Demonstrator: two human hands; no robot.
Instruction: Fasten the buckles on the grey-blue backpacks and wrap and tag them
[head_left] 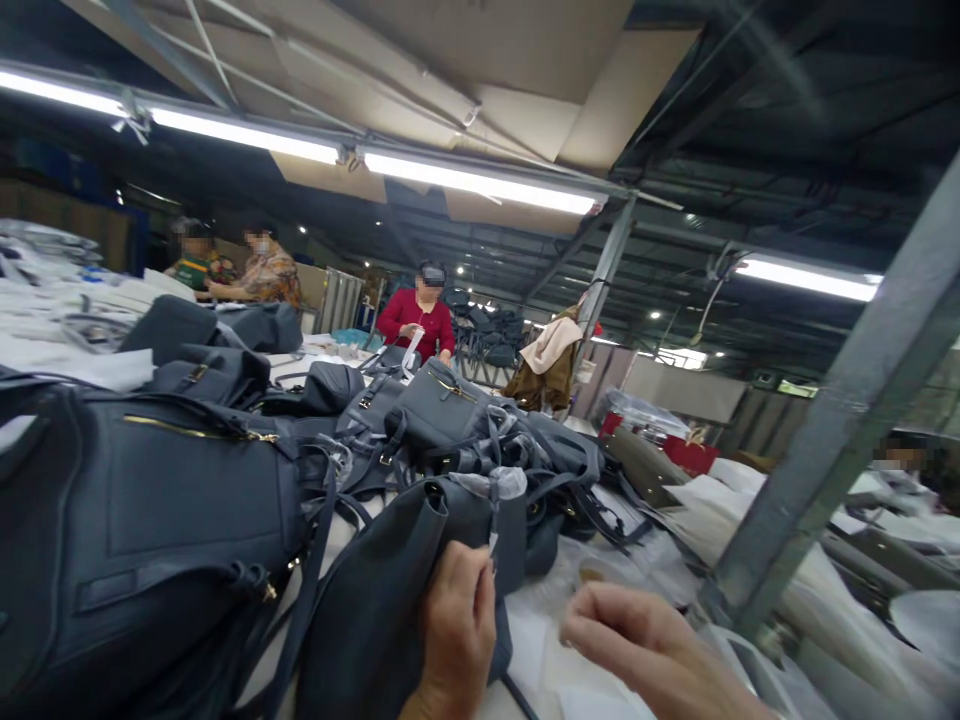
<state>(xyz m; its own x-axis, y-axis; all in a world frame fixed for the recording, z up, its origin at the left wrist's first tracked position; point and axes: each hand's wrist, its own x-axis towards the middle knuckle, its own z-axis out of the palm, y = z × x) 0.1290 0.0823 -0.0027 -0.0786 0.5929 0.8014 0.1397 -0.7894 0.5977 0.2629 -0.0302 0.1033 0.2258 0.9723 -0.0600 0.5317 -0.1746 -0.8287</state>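
Note:
My left hand [456,625] is closed on the edge of a dark grey-blue leather bag [382,590] at the bottom middle, pinching a thin white strip near its top. My right hand [637,630] sits just to the right with its fingers curled into a loose fist; what it holds, if anything, I cannot make out. A bit of clear wrap [501,484] covers a fitting at the bag's top edge.
A large dark bag with a gold zip [150,510] lies at left. Several more grey bags [442,410] are piled across the table. A grey metal post [832,420] slants up at right. A person in red [417,322] works at the far end, two others at far left.

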